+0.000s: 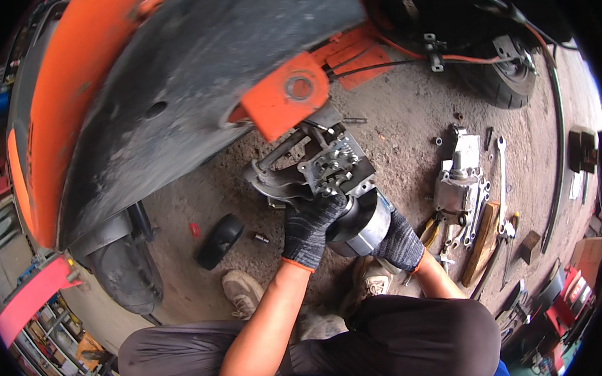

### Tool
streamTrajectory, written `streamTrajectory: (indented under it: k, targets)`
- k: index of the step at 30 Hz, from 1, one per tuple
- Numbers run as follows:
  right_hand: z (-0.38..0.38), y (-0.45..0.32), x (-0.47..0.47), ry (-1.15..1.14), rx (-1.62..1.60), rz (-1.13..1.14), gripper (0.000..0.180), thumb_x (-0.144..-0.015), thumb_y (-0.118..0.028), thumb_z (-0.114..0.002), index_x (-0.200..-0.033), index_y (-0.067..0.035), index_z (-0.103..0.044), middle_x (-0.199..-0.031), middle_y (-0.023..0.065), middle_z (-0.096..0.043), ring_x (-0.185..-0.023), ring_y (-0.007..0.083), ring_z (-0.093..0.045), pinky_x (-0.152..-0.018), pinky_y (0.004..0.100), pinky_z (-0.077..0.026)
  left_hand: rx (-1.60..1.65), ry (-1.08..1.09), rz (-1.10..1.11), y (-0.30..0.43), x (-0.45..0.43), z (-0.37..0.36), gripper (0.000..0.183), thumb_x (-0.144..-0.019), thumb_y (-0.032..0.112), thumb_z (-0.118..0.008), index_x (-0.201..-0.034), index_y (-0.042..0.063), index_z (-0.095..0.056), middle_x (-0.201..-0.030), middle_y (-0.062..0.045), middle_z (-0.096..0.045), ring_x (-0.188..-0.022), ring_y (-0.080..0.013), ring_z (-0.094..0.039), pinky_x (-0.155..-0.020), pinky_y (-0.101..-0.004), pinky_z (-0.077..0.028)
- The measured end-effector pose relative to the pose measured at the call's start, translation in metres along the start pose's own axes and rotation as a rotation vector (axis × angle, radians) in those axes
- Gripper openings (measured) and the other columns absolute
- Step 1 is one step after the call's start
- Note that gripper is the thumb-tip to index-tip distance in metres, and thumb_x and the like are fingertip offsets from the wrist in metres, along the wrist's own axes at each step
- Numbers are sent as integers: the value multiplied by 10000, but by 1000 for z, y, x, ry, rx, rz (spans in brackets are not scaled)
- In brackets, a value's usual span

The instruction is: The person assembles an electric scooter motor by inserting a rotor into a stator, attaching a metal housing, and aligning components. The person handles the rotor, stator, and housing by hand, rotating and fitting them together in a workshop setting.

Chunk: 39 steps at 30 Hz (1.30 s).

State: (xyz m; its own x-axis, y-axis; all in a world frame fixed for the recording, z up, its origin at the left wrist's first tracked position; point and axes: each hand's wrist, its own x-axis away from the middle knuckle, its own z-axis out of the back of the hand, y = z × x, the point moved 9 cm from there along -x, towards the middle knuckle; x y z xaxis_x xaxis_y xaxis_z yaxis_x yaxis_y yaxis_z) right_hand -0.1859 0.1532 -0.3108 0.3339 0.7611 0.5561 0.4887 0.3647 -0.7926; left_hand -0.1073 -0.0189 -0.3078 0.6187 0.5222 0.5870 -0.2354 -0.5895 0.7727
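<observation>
Both my hands wear grey-black knit gloves with orange cuffs. My left hand (311,231) grips the near left side of a cylindrical metal housing (373,230), its thumb side close to the mechanism above. Around the right side of the same housing wraps my right hand (400,244), some fingers hidden behind it. The housing is dark with a bright metal band and meets a greasy metal mechanism (333,165) with bolts and levers. That mechanism sits just below an orange bracket (290,93) under the machine's dark body panel (211,69). Whether the housing is fastened to it, I cannot tell.
On the concrete floor at right lie a cast metal unit (458,188), a combination wrench (502,181), more wrenches, yellow-handled pliers (430,232) and a wooden block (483,244). A black roller (220,241) and a small metal fitting (261,237) lie left. A wheel (506,82) stands behind.
</observation>
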Motion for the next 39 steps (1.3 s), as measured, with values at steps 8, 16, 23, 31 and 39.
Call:
streamTrajectory:
  k: [8,16,23,31,39]
  targets:
    - [-11,-8,-5,-110,718,65,635,-927,-271,-669,-1482,-73,-434,-1487,132,-502,-1392,283,-455,-1177,388,-325,-401,-152,11,-5,1,-4,460,-887,232,-757,-1282,63,-594,-1252,-87,-666,-1120,-196,-629,-977,-348,-499]
    - [-4,11,-7,-105,748,-18,615,-901,-337,-672,-1446,-109,-499,-1447,127,-543,-1369,314,-474,-1168,404,-339,193,-48,102,-15,7,-4,401,-835,125,-802,-1191,28,-644,-1141,-75,-697,-1032,-166,-641,-933,-343,-518]
    - [4,3,5,12,728,23,711,-808,-393,-758,-1414,-99,-531,-1379,140,-601,-1292,334,-546,-1077,410,-438,175,-40,75,-15,-2,-6,466,-834,61,-786,-1250,33,-577,-1163,-64,-658,-1008,-148,-620,-902,-352,-537]
    - [-16,12,9,70,-1114,-345,596,-931,-344,-626,-1447,-101,-454,-1379,98,-574,-1272,285,-545,-1066,484,-461,87,-204,65,-57,-19,0,777,-876,380,-779,-1458,-4,-436,-1399,-86,-545,-1208,-210,-573,-1038,-365,-483]
    - [7,-8,8,128,224,3,837,-702,-331,-867,-1367,-20,-465,-1202,150,-662,-1119,307,-639,-951,400,-526,385,-272,227,-36,-4,-16,831,-914,447,-713,-1510,-14,-362,-1515,-121,-454,-1362,-268,-482,-1161,-431,-381]
